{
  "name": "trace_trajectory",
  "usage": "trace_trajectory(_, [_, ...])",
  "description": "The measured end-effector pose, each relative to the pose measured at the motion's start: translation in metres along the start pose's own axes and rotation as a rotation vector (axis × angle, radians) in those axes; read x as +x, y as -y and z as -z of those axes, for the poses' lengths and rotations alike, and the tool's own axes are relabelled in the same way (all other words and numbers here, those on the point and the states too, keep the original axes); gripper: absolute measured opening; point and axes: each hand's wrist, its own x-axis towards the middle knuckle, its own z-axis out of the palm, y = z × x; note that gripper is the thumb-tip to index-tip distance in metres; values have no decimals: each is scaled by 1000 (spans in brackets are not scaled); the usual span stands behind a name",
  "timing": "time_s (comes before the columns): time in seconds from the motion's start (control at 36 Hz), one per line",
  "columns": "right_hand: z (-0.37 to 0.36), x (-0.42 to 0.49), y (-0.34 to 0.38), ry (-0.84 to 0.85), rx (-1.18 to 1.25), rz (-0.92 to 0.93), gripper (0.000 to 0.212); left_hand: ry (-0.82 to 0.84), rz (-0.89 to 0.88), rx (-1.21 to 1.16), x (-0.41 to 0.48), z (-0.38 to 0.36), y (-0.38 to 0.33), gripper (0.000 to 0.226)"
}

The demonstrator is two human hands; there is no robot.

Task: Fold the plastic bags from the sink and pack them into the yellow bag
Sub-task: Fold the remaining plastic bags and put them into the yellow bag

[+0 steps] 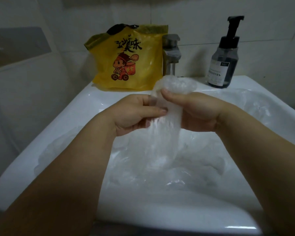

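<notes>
Plastic bag [163,126] hangs lengthwise, gripped by both hands above sink [85,106]

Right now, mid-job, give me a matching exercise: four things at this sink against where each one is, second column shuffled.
1. yellow bag
2. pump bottle
3. clear plastic bag
4. faucet

A. held by left hand and right hand over the sink
B. back rim, right
C. back rim, left
D. back rim, middle

Pairs: 1-C, 2-B, 3-A, 4-D.
</notes>
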Motion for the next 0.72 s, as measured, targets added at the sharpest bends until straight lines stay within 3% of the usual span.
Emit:
trace_trajectory(0.06, [0, 0, 1, -59, 37, 21, 50, -111, -18, -56, 1, 1, -1, 41])
trace_trajectory(0.17, [3, 3, 3, -286, 121, 92, 31, -254, -9, -193, 4, 6, -2, 43])
trace_trajectory(0.28, [1, 2, 4, -338, 140, 116, 27, -158, 26, -248, 4, 9, -3, 42])
trace_trajectory(0.36, [-5, 2, 2, -306, 89, 106, 30, -51, 70, -317, 1, 4, -5, 43])
trace_trajectory(0.47, [-8, 4, 3, -297, 92, 152, 50, -246, 157, -364, 3, 3, -4, 21])
trace_trajectory(0.5, [-9, 4, 3, -326, 43, 171, 59, -315, 183, -446, 4, 7, -5, 13])
trace_trajectory(0.53, [-9, 3, 3, -359, -66, 196, 69, -382, 195, -540, 5, 11, -4, 19])
trace_trajectory(0.61, [-13, -1, -3, -366, -611, 290, 92, -464, 234, -743, 9, 21, 0, 22])
trace_trajectory(0.67, [-18, -2, -8, -300, -833, 344, 93, -455, 283, -772, 9, 20, 0, 15])
trace_trajectory(0.72, [-24, -2, -9, -300, -913, 434, 75, -417, 324, -678, 9, 18, 2, 5])
